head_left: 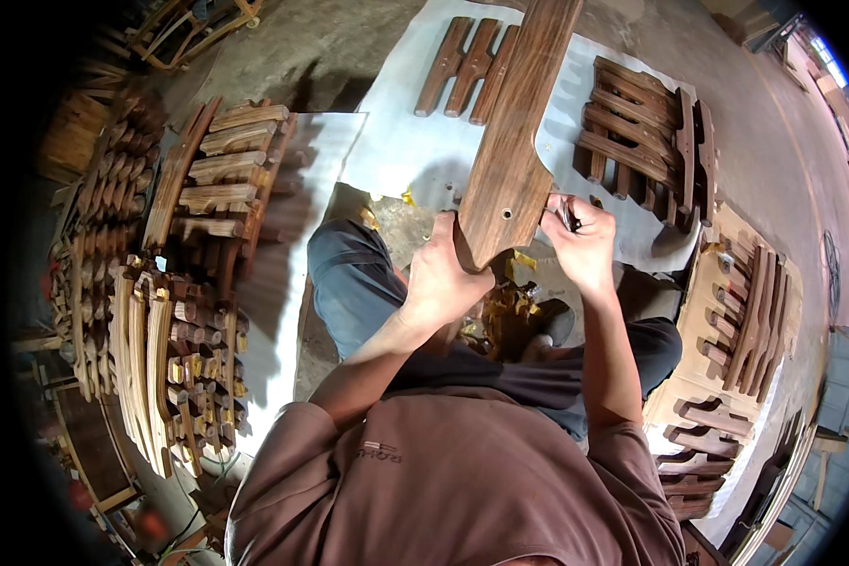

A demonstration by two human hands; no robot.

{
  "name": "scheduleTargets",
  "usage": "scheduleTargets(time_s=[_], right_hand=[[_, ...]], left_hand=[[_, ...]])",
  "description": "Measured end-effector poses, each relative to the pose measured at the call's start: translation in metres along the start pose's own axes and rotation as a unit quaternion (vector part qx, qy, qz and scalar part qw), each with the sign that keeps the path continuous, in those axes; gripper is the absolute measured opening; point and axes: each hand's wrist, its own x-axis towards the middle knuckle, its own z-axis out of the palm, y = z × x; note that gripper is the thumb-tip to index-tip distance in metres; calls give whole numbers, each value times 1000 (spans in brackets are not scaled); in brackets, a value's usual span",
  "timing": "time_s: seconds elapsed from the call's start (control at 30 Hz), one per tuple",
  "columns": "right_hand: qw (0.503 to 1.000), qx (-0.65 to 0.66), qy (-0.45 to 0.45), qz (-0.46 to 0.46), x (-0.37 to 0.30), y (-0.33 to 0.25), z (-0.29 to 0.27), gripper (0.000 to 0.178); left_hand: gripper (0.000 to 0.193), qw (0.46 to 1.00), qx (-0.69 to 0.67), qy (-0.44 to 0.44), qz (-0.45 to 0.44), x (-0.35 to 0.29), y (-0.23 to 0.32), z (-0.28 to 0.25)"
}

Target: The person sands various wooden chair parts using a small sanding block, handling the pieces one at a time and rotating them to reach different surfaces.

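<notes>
A long, dark, shaped wooden part [511, 141] with a small hole near its wide lower end stands tilted away from me, over my knees. My left hand [443, 278] grips its lower edge from below and left. My right hand [580, 236] is at the part's right edge, its fingers pinched on a small dark tool whose shape I cannot make out. Yellowish scraps [505, 302] lie on the floor between my legs, under the part.
White sheets [415, 141] cover the floor ahead. Three dark wooden parts [467, 68] lie on them, and a stack of similar parts [646, 137] at the right. Big piles of curved wooden pieces [189, 283] stand at my left, and more pieces [740, 321] at my right.
</notes>
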Motion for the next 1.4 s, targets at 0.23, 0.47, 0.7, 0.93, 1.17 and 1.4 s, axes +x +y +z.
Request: scheduleTargets(time_s=[0.23, 0.47, 0.7, 0.93, 1.17, 1.4], right_hand=[[998, -54, 1, -33, -5, -9, -5, 10], [971, 77, -191, 118, -52, -3, -54, 21], [964, 187, -25, 187, -31, 34, -48, 23], [940, 304, -9, 154, 49, 28, -14, 44], [901, 373, -58, 212, 50, 40, 57, 24], [926, 321, -86, 178, -10, 30, 65, 19]], left_hand=[[66, 985, -145, -84, -42, 13, -11, -8], [58, 922, -333, -95, -171, 38, -23, -45], [61, 996, 83, -9, -6, 16, -73, -127], [58, 985, 165, -47, 16, -57, -120, -199], [52, 947, 309, -1, 81, -107, -141, -206], [60, 877, 468, 63, 85, -131, -166, -235]])
